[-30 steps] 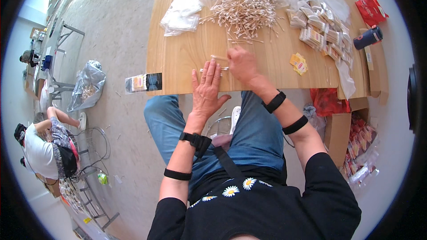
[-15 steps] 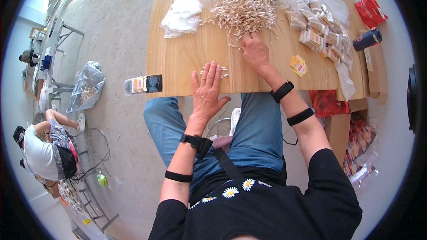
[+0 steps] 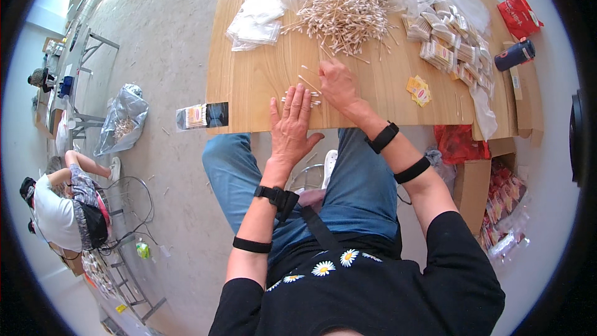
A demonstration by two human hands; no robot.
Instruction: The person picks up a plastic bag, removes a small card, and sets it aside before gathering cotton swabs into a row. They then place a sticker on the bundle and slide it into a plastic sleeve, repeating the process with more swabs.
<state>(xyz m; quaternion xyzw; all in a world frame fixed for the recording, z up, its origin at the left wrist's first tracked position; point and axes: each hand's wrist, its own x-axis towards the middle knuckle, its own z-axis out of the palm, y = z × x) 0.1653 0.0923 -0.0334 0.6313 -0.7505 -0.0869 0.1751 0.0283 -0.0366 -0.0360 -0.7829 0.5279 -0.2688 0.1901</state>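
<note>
My left hand point(image 3: 290, 120) lies flat, fingers stretched out, over a few cotton swabs point(image 3: 316, 98) near the table's front edge; their white tips stick out on both sides of the fingers. Just to its right, my right hand point(image 3: 337, 85) is closed on a few cotton swabs point(image 3: 308, 81) whose tips point out to the left. Beyond both hands a large heap of loose cotton swabs point(image 3: 345, 3) spreads over the wooden table point(image 3: 249, 81). How many swabs lie under my left palm is hidden.
Clear plastic bags point(image 3: 255, 20) lie left of the heap. Packed swab bundles point(image 3: 444, 40), yellow cards point(image 3: 419, 90) and a dark blue bottle point(image 3: 515, 54) are on the right. A swab pack point(image 3: 196, 116) sits at the left edge. Another person point(image 3: 62, 208) sits at far left.
My right hand has come from the heap's near edge toward my left hand, bringing a few cotton swabs with it. My left hand stays in place.
</note>
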